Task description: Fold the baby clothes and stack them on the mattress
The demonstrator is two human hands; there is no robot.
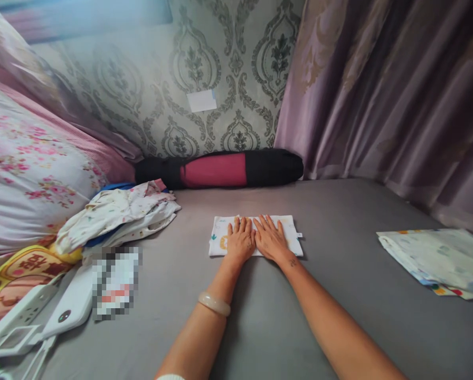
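Note:
A white printed cloth (292,243), folded into a flat rectangle, lies on the grey bed sheet (173,316). A small tag sticks out from its right edge, and colourful prints show on its left part. My left hand (241,240) presses flat on the cloth with its fingers spread. Beside it, my right hand (271,237) lies flat too, fingers apart, the thumbs close together near the middle. The hands cover the centre of the cloth. Neither hand grips anything.
Rumpled clothes (121,211) are heaped at left, near a power strip (30,311) and a white device (72,301) with cables. Another folded cloth (438,258) lies at right. A long black and red bag (216,170) rests against the wall. Curtains (379,95) hang at right.

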